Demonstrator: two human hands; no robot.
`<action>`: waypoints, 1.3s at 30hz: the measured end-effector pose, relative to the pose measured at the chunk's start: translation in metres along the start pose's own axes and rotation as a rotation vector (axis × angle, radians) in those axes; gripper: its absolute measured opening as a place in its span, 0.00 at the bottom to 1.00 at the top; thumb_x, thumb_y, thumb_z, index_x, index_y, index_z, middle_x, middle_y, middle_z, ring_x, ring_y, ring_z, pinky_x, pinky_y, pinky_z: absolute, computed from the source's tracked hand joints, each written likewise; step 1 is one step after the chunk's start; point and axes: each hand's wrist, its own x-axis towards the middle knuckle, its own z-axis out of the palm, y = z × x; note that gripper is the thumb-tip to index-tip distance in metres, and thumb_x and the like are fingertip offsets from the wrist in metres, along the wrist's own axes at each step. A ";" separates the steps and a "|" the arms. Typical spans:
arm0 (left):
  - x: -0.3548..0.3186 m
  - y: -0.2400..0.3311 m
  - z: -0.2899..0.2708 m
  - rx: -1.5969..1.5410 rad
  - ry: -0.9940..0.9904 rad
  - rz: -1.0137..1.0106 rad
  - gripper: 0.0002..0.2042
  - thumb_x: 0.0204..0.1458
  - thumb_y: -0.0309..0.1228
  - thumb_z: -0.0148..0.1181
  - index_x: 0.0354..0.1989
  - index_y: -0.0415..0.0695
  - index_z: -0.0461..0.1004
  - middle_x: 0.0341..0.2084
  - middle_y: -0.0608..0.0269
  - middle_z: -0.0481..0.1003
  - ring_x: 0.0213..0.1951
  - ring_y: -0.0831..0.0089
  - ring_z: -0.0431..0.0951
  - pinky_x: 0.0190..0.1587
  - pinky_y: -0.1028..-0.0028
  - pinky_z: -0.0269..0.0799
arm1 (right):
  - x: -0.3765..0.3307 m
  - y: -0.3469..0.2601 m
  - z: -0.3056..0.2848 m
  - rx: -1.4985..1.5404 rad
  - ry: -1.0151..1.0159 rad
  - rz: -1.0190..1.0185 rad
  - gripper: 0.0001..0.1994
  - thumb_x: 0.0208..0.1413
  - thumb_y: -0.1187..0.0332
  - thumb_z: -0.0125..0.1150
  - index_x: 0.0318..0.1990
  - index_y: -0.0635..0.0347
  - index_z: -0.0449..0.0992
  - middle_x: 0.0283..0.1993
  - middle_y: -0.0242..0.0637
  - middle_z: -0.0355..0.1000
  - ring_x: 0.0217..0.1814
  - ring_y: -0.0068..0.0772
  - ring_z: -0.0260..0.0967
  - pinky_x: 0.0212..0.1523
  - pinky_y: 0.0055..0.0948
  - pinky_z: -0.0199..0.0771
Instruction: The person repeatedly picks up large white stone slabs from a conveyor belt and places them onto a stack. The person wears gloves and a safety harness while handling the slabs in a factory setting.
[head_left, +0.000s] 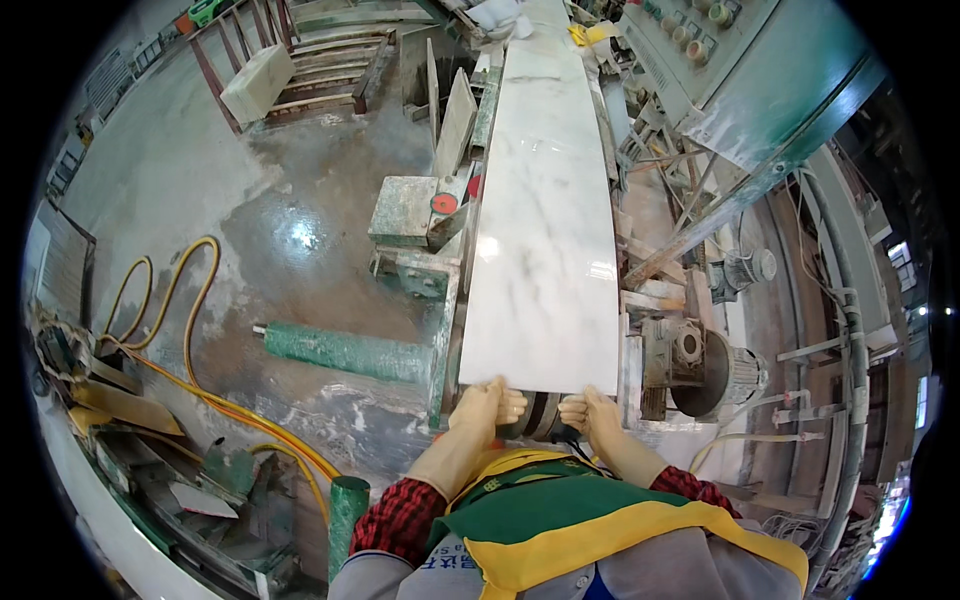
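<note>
White slab with grey veining is laid lengthwise along the machine bed, its near edge just in front of the person and its far end running well away. For a steady hold, the edge is best gripped evenly at both corners, pulled or guided straight, and fingertips kept clear of the dark roller below. Near the left corner, the edge is taken by the left hand, and near the right corner by the right hand; both are curled nearly closed, though how firmly cannot be told. The forearms are angled inward, elbows set wide
</note>
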 end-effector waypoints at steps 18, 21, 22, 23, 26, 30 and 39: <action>-0.148 -0.241 -0.158 -0.144 0.222 0.033 0.29 0.75 0.54 0.49 0.44 0.34 0.81 0.33 0.49 0.86 0.31 0.64 0.86 0.37 0.68 0.83 | -0.030 0.067 0.070 -0.494 -0.609 0.139 0.27 0.79 0.52 0.50 0.55 0.74 0.80 0.43 0.51 0.85 0.39 0.36 0.84 0.44 0.33 0.86; -0.210 -0.345 -0.139 -0.394 0.532 -0.075 0.30 0.75 0.54 0.46 0.46 0.34 0.81 0.35 0.49 0.86 0.32 0.62 0.87 0.39 0.68 0.85 | -0.029 0.082 0.087 -0.659 -0.750 0.155 0.26 0.79 0.52 0.51 0.55 0.73 0.80 0.44 0.50 0.85 0.40 0.37 0.85 0.46 0.33 0.86; -0.229 -0.384 -0.125 -0.495 0.649 -0.118 0.30 0.75 0.54 0.46 0.47 0.34 0.81 0.35 0.49 0.87 0.33 0.62 0.87 0.39 0.68 0.85 | -0.026 0.089 0.093 -0.676 -0.806 0.181 0.26 0.79 0.51 0.51 0.55 0.72 0.80 0.45 0.50 0.85 0.40 0.37 0.85 0.46 0.34 0.86; -0.247 -0.426 -0.101 -0.626 0.827 -0.109 0.29 0.75 0.53 0.46 0.48 0.35 0.81 0.35 0.49 0.87 0.33 0.62 0.87 0.39 0.68 0.85 | -0.023 0.098 0.097 -0.690 -0.858 0.210 0.26 0.78 0.51 0.51 0.55 0.72 0.80 0.45 0.49 0.86 0.40 0.38 0.85 0.47 0.34 0.87; -0.286 -0.562 0.006 -0.863 1.235 -0.162 0.27 0.73 0.52 0.48 0.47 0.37 0.81 0.35 0.52 0.87 0.33 0.63 0.87 0.35 0.67 0.82 | -0.016 0.127 0.105 -0.801 -0.937 0.228 0.26 0.78 0.51 0.51 0.56 0.70 0.80 0.47 0.50 0.86 0.43 0.38 0.86 0.48 0.33 0.87; -0.329 -0.629 0.106 -1.076 1.217 -0.399 0.20 0.69 0.45 0.53 0.51 0.39 0.79 0.37 0.54 0.87 0.35 0.65 0.87 0.36 0.68 0.82 | -0.062 0.156 0.114 -0.997 -0.979 0.246 0.25 0.78 0.51 0.52 0.56 0.69 0.80 0.48 0.50 0.86 0.43 0.38 0.86 0.48 0.32 0.87; -0.302 -0.686 0.137 -1.166 1.221 -0.188 0.22 0.67 0.45 0.56 0.57 0.39 0.78 0.47 0.52 0.86 0.52 0.59 0.86 0.56 0.64 0.82 | -0.165 0.235 0.132 -1.300 -1.259 0.220 0.25 0.76 0.50 0.55 0.54 0.67 0.81 0.48 0.49 0.86 0.46 0.39 0.86 0.51 0.34 0.87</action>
